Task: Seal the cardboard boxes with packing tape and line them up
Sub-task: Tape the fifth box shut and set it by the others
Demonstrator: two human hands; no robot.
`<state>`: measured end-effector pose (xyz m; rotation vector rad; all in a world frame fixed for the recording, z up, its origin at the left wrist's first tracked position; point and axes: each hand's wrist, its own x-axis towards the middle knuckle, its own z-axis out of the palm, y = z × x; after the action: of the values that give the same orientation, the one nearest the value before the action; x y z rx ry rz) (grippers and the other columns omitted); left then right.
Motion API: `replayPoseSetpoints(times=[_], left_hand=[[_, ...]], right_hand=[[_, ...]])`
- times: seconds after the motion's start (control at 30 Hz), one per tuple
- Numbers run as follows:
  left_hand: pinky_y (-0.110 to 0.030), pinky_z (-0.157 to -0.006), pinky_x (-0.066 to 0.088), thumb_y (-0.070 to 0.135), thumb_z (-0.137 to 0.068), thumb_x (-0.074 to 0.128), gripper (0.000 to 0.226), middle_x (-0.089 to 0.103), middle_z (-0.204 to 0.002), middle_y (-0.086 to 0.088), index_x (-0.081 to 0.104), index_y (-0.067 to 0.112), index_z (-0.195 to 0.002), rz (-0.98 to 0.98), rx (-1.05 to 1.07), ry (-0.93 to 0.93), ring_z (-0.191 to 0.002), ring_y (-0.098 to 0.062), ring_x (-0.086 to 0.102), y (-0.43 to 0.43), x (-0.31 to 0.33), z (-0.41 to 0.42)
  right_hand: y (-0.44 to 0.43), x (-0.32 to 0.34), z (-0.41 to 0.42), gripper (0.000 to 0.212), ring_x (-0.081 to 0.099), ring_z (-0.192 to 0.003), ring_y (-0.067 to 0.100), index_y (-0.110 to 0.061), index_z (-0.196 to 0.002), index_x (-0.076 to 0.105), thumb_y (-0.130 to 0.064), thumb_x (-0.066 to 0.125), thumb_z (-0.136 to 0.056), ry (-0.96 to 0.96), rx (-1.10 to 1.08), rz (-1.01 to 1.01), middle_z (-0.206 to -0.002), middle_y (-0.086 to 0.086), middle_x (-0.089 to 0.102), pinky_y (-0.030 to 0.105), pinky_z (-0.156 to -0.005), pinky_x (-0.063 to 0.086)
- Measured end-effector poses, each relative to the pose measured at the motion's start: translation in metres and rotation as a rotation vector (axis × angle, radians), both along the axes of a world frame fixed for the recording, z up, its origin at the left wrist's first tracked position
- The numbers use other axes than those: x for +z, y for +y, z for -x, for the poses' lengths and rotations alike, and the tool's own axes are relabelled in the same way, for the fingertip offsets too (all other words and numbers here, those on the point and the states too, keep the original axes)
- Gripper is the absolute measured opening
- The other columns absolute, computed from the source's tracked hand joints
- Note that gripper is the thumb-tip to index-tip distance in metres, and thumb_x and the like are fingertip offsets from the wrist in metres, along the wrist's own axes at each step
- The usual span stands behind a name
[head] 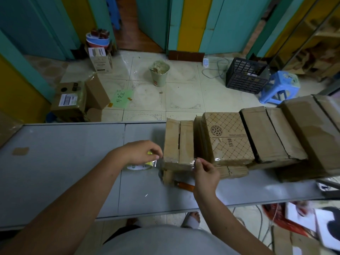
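Note:
A small cardboard box (pixel 177 142) stands on the grey table (pixel 64 162), leftmost in a row of boxes. Beside it on the right are a patterned box (pixel 228 138), a plain box (pixel 272 133) and a larger box (pixel 312 129). My left hand (pixel 139 151) grips a roll of clear packing tape (pixel 141 165) just left of the small box. A strip of clear tape (pixel 176 162) runs from the roll across the box's near face. My right hand (pixel 206 172) pinches the strip's free end at the box's right corner.
An orange-handled cutter (pixel 184 185) lies on the table just below the small box. Beyond the table's far edge the tiled floor holds a bin (pixel 159 73), a black crate (pixel 246 76), a blue stool (pixel 279 87) and cardboard boxes (pixel 73 100) at the left.

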<state>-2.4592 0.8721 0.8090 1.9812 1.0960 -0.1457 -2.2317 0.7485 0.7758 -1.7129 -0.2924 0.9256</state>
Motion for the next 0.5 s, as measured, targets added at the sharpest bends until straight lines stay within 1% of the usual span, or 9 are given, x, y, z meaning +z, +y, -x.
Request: replayPoseSetpoints(times=[0.07,0.1,0.13,0.2,0.27,0.37,0.4,0.43,0.5], left_hand=[[-0.046,-0.102,0.054,0.034,-0.105,0.062,0.015,0.07,-0.113,0.026,0.073,0.043,-0.109,0.004,0.003,0.008,-0.11,0.0,0.064,0.0,-0.002,-0.001],[-0.047,-0.102,0.054,0.034,-0.104,0.063,0.014,0.07,-0.113,0.025,0.073,0.043,-0.109,0.01,0.007,0.011,-0.11,0.0,0.064,0.001,-0.003,-0.001],[-0.047,-0.102,0.054,0.035,-0.104,0.063,0.013,0.07,-0.112,0.025,0.074,0.042,-0.108,0.014,0.008,0.014,-0.11,-0.001,0.065,0.001,-0.005,-0.002],[-0.047,-0.101,0.054,0.039,-0.102,0.064,0.011,0.07,-0.11,0.024,0.074,0.042,-0.106,0.001,0.009,0.032,-0.109,-0.002,0.065,0.0,-0.008,-0.004],[-0.045,-0.097,0.056,0.045,-0.1,0.065,0.01,0.069,-0.11,0.024,0.073,0.042,-0.105,-0.056,0.016,0.075,-0.108,-0.004,0.065,-0.002,-0.011,-0.005],[-0.04,-0.091,0.057,0.049,-0.097,0.064,0.012,0.07,-0.112,0.024,0.071,0.043,-0.105,-0.144,0.021,0.102,-0.109,-0.006,0.066,-0.006,-0.015,-0.007],[-0.04,-0.09,0.057,0.049,-0.096,0.064,0.013,0.07,-0.113,0.024,0.07,0.043,-0.106,-0.157,0.023,0.098,-0.109,-0.006,0.066,-0.008,-0.015,-0.007],[-0.039,-0.09,0.057,0.05,-0.096,0.064,0.014,0.071,-0.114,0.023,0.07,0.043,-0.108,-0.166,0.027,0.094,-0.11,-0.007,0.066,-0.009,-0.016,-0.008],[-0.037,-0.089,0.056,0.049,-0.096,0.065,0.016,0.07,-0.116,0.023,0.069,0.043,-0.111,-0.169,0.037,0.085,-0.11,-0.007,0.065,-0.01,-0.017,-0.007]], right_hand=[[0.0,0.0,0.0,0.007,0.071,-0.1,0.021,-0.018,-0.099,0.075,-0.014,0.071,-0.099,0.0,0.005,0.006,-0.101,0.005,0.076,0.031,-0.081,0.058],[0.001,0.0,0.0,0.006,0.07,-0.1,0.021,-0.018,-0.099,0.076,-0.014,0.071,-0.098,0.006,0.013,0.016,-0.102,0.005,0.076,0.028,-0.076,0.059],[0.001,-0.001,-0.001,0.006,0.07,-0.1,0.02,-0.018,-0.099,0.076,-0.014,0.072,-0.098,0.017,0.025,0.027,-0.103,0.005,0.076,0.024,-0.068,0.059],[0.001,-0.001,-0.003,0.007,0.068,-0.099,0.02,-0.017,-0.1,0.076,-0.013,0.071,-0.098,0.032,0.054,0.05,-0.103,0.005,0.074,0.015,-0.052,0.054],[0.002,-0.002,-0.005,0.007,0.068,-0.098,0.023,-0.016,-0.1,0.076,-0.012,0.071,-0.098,0.019,0.085,0.065,-0.102,0.006,0.075,0.014,-0.048,0.052],[0.002,-0.003,-0.007,0.007,0.069,-0.098,0.024,-0.016,-0.103,0.076,-0.015,0.071,-0.099,0.003,0.147,0.06,-0.102,0.006,0.075,0.018,-0.053,0.055],[0.001,-0.003,-0.007,0.008,0.069,-0.099,0.023,-0.016,-0.105,0.076,-0.017,0.071,-0.099,-0.014,0.17,0.06,-0.103,0.005,0.075,0.021,-0.059,0.058],[0.001,-0.004,-0.008,0.01,0.07,-0.101,0.023,-0.016,-0.107,0.077,-0.018,0.07,-0.099,-0.042,0.196,0.068,-0.104,0.004,0.076,0.028,-0.069,0.061],[0.002,-0.004,-0.01,0.012,0.07,-0.102,0.02,-0.018,-0.109,0.076,-0.023,0.069,-0.1,-0.087,0.25,0.095,-0.106,0.003,0.077,0.039,-0.089,0.061]])
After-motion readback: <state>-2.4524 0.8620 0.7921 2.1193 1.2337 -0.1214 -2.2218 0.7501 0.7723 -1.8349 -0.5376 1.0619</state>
